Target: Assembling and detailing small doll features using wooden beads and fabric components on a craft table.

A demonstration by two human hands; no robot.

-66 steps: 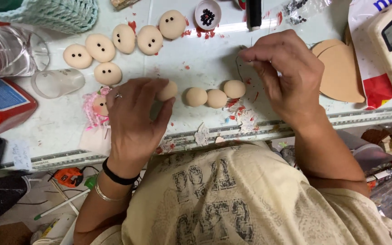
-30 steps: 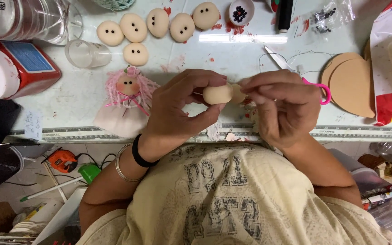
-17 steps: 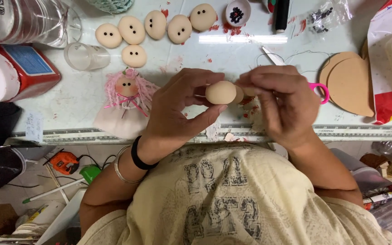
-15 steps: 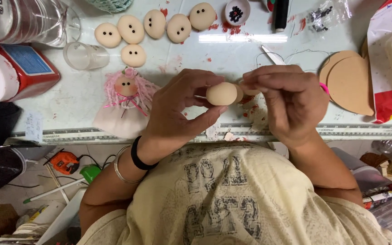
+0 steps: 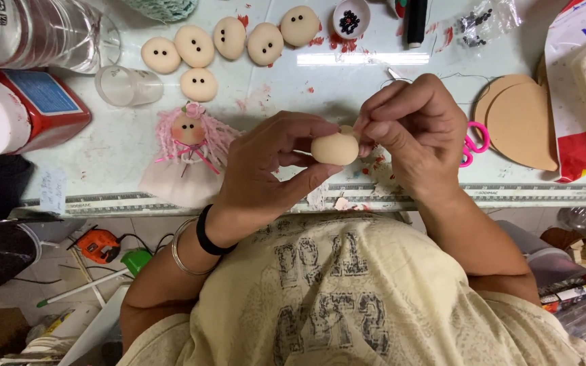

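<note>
1. The left hand [image 5: 266, 169] has its thumb and fingers curled around a small beige ball [image 5: 334, 149], which is pinched between the fingertips and held just above the white table [image 5: 293, 88].
2. The right hand [image 5: 415, 135] is closed into a tight pinch, its fingertips pressed against the ball's upper right side; it may grip something thin there, but the view is too poor to tell.
3. The ball sits between both hands, above the table's front edge, where a ruler strip [image 5: 510, 195] runs.
4. Left of the left hand lies a pink-haired doll [image 5: 186, 159]; beyond it are six finished beige heads with dot eyes [image 5: 228, 41].
5. Pink scissors [image 5: 473, 144] and brown heart-shaped cutouts [image 5: 517, 122] lie just right of the right hand.
6. Open table surface lies between the hands and the row of heads.
</note>
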